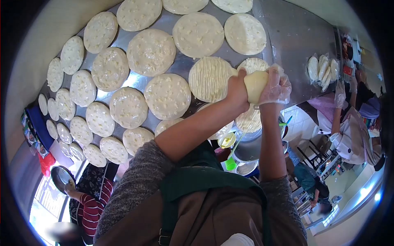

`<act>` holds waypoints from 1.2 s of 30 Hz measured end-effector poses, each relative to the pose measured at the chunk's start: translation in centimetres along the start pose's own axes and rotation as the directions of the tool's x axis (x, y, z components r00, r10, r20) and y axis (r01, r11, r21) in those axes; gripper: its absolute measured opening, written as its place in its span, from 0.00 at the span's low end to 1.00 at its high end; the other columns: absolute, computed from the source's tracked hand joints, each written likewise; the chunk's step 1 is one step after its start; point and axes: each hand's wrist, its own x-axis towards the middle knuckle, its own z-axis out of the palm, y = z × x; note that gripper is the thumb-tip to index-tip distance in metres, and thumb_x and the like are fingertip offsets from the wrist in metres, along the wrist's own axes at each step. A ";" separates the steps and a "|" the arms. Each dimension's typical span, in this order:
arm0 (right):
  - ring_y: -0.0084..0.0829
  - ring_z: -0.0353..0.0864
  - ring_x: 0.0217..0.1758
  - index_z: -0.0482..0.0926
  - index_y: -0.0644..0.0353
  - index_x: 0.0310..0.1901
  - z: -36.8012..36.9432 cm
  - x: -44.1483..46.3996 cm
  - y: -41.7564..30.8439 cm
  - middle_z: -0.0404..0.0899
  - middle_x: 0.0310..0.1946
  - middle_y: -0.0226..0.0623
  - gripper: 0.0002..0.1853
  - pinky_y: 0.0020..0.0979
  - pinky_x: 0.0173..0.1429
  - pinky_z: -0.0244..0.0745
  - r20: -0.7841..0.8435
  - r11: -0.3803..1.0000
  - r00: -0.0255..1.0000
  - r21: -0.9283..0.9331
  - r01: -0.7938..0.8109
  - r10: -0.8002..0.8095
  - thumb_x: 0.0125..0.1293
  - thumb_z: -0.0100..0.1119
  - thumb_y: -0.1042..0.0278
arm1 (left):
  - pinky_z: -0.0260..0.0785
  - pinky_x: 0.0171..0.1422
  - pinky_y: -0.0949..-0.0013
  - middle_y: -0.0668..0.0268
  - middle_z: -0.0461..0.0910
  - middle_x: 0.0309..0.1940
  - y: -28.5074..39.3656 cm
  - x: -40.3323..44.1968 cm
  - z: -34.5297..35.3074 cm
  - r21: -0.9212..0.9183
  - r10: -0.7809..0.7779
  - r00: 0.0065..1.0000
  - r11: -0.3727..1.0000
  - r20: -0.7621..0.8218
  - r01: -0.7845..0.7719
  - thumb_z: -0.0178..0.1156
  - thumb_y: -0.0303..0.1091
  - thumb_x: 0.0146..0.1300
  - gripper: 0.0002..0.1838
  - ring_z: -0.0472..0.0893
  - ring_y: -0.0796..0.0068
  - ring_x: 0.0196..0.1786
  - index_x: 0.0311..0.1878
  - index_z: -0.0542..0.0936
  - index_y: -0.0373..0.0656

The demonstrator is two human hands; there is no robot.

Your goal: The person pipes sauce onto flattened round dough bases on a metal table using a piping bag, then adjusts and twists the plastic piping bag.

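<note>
A pale, smooth lump of dough (256,85) is held between both hands, above the counter's near edge. My left hand (238,87), bare, presses on its left side with the fingers closed. My right hand (279,85), in a clear plastic glove, grips its right side with curled fingers. Just left of the hands lies a flat dough round with ridged stripes (210,79); another striped round (253,64) shows partly behind them, and one more (249,119) is below.
Several glossy dough rounds (151,52) cover the metal counter (295,45). A clear bag of pale pieces (323,69) lies at right. Below the hands are a large metal bowl (248,149) and a green cup (230,164). Other people stand at lower left and right.
</note>
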 end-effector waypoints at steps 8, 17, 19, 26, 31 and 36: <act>0.43 0.72 0.31 0.73 0.58 0.40 1.6 -6.0 1.7 0.72 0.29 0.43 0.12 0.40 0.31 0.66 -0.039 0.957 0.999 0.291 -0.016 0.029 0.51 0.50 0.73 | 0.71 0.39 0.65 0.56 0.73 0.35 -4.8 -3.2 -5.4 0.015 -0.116 0.990 0.993 -0.081 0.118 0.45 0.41 0.65 0.17 0.78 0.67 0.37 0.42 0.67 0.33; 0.48 0.73 0.39 0.73 0.55 0.46 1.9 -5.2 2.4 0.74 0.37 0.47 0.15 0.44 0.39 0.66 -0.050 0.990 0.997 0.121 0.069 -0.064 0.56 0.48 0.69 | 0.71 0.43 0.60 0.58 0.76 0.37 -3.9 -3.1 -3.9 0.028 -0.060 0.998 0.998 0.002 0.060 0.44 0.45 0.64 0.19 0.78 0.64 0.39 0.44 0.70 0.36; 0.47 0.73 0.37 0.73 0.54 0.46 1.7 -5.1 2.2 0.74 0.34 0.46 0.14 0.44 0.39 0.66 -0.064 0.997 0.997 0.064 0.049 -0.045 0.56 0.47 0.69 | 0.71 0.38 0.62 0.58 0.73 0.33 -4.1 -2.6 -4.2 0.012 -0.073 0.997 0.997 0.001 0.073 0.44 0.43 0.64 0.17 0.78 0.65 0.35 0.42 0.68 0.36; 0.39 0.71 0.26 0.74 0.58 0.36 1.0 -1.9 1.8 0.72 0.23 0.44 0.08 0.38 0.31 0.65 -0.052 0.921 0.983 0.362 -0.145 0.175 0.58 0.47 0.67 | 0.70 0.37 0.60 0.55 0.72 0.33 -3.1 -0.1 -1.9 0.026 -0.074 0.997 0.997 0.013 0.073 0.44 0.42 0.64 0.17 0.77 0.63 0.35 0.42 0.67 0.34; 0.33 0.73 0.20 0.75 0.66 0.21 -0.4 -2.9 0.0 0.74 0.17 0.44 0.19 0.35 0.27 0.66 -0.014 0.730 0.917 0.610 -0.309 0.400 0.60 0.48 0.58 | 0.71 0.36 0.61 0.57 0.74 0.33 -4.0 -2.1 -2.8 -0.013 -0.092 0.995 0.996 -0.044 0.092 0.45 0.43 0.63 0.18 0.78 0.63 0.33 0.42 0.68 0.35; 0.40 0.75 0.25 0.75 0.66 0.34 0.8 -2.5 2.2 0.75 0.24 0.45 0.11 0.36 0.27 0.66 -0.235 0.997 0.971 0.041 0.064 -0.052 0.58 0.51 0.66 | 0.71 0.35 0.64 0.61 0.74 0.29 -5.3 0.8 -3.2 -0.034 -0.032 0.999 0.999 0.031 0.033 0.49 0.45 0.62 0.17 0.77 0.69 0.30 0.38 0.70 0.38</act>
